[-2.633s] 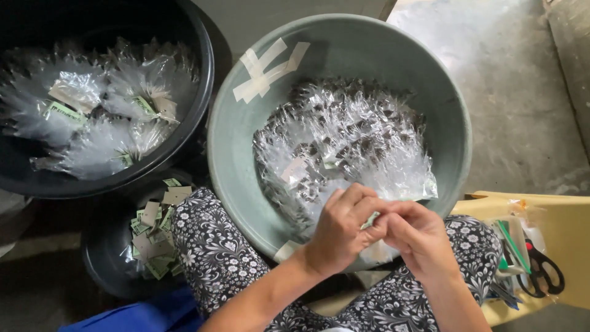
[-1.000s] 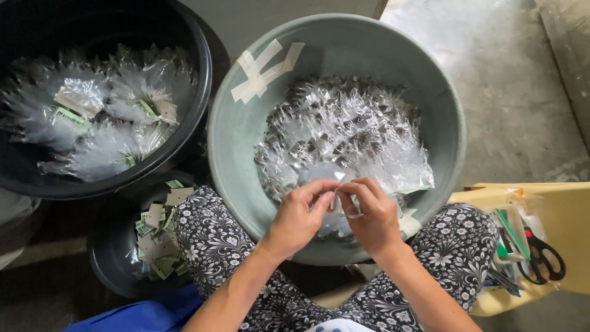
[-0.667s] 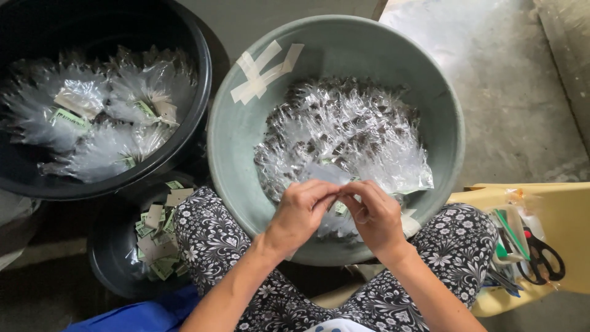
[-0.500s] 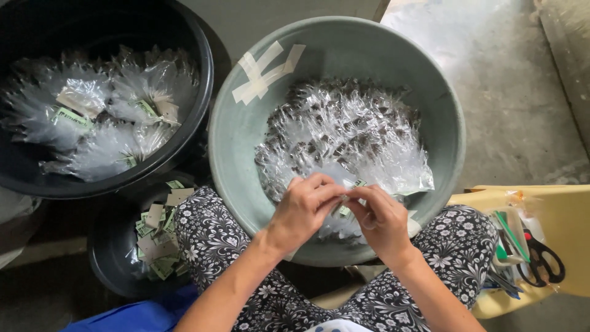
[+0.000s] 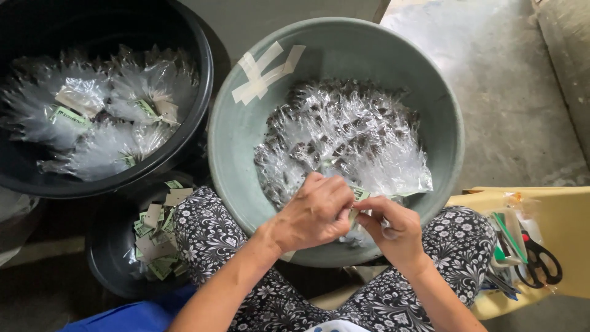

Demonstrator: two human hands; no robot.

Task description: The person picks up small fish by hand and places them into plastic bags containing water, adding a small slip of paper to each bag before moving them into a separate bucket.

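Note:
My left hand (image 5: 314,212) and my right hand (image 5: 393,230) meet over the near rim of a grey-green basin (image 5: 233,129). Together they pinch a small clear plastic packet with a green-and-white paper label (image 5: 356,195) at its top. The basin holds a heap of small clear packets (image 5: 344,135) with dark contents. My knees in black-and-white flowered cloth sit under the basin.
A black tub (image 5: 190,80) at the left holds bundled clear packets with labels. A smaller dark tub (image 5: 101,258) below it holds several loose paper labels. A yellow stool (image 5: 571,215) at the right carries black scissors (image 5: 541,261) and small tools. Concrete floor lies beyond.
Both hands have stayed at the basin's near rim, shifting a little as the fingers work the packet's top. The label now shows between them.

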